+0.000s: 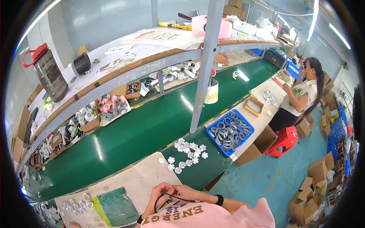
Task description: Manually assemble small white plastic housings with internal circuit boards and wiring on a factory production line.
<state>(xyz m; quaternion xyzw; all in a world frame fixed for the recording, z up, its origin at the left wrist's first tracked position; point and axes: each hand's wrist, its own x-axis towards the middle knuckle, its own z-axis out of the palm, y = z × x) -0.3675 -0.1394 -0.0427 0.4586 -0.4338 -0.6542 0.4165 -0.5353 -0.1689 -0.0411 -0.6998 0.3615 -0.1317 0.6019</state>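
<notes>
A thin black cord (182, 198) curved across the lower middle of the frame, in front of the pink shirt (228, 218). The left hand (161, 192) and the right hand (185, 192) met just above it, fingers bent inward and fingertips close together. How far each grip was closed could not be told, nor whether it had hold of the cord or of something small hidden between the fingers. A dark band (219, 200) circled the right wrist.

Just beyond the hands, a beige surface (148, 171) stretched toward the lower left, carrying a green mat (118, 207) and, left of that, a group of white round caps (77, 207). Above and right of the hands, white notched discs (188, 162) lay loosely scattered, some touching. Farther right, near the centre of the frame, a blue tray (218, 144) held a heap of grey rings (228, 132), and beyond it stood a small cardboard box (252, 111).

A glossy green belt (140, 129) ran diagonally from the lower left to the upper right. Over its far side was a long shelf, with a dark bottle (51, 76) with a red lid at the upper left. At the right, another person (304, 93) was near a red stool (284, 140), and open cartons (320, 169) covered part of the floor (249, 193).
</notes>
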